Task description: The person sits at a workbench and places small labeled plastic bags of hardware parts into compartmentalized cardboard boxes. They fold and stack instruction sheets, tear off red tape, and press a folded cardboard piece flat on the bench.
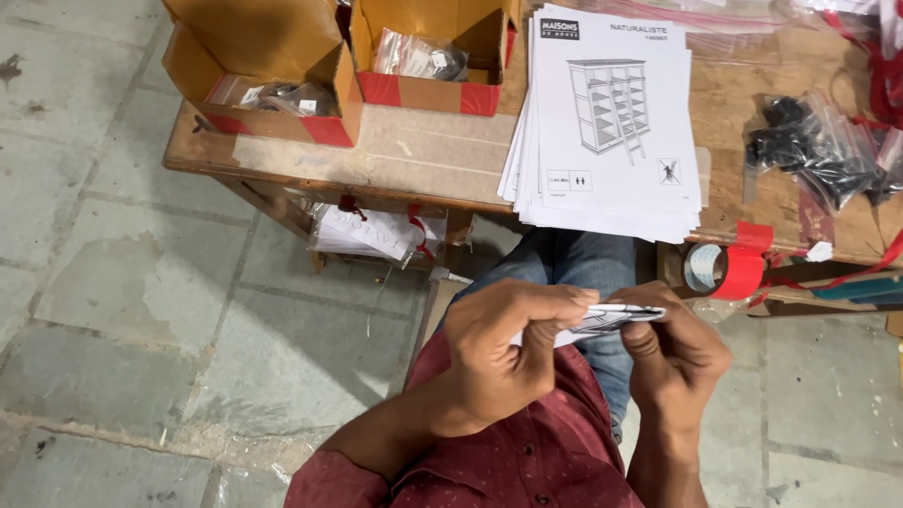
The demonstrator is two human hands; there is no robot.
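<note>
Folded white leaflet (602, 322) with black line drawing, pinched at both ends by left hand (503, 353) and right hand (673, 353)

A: Most of the folded sheet (602, 322) is hidden: the left hand (503, 353) covers its near end, the right hand (673, 353) its far end, and only an edge-on strip shows between them.

B: The print on that strip is too foreshortened to make out. The right palm is turned away, too.

A: The two cardboard boxes (273, 56) are cut off by the top edge, and the bagged parts inside are too small to identify.

B: The black pieces in the clear bags (814, 150) are blurred, and the wooden table (433, 155) runs out of the frame to the right.
</note>
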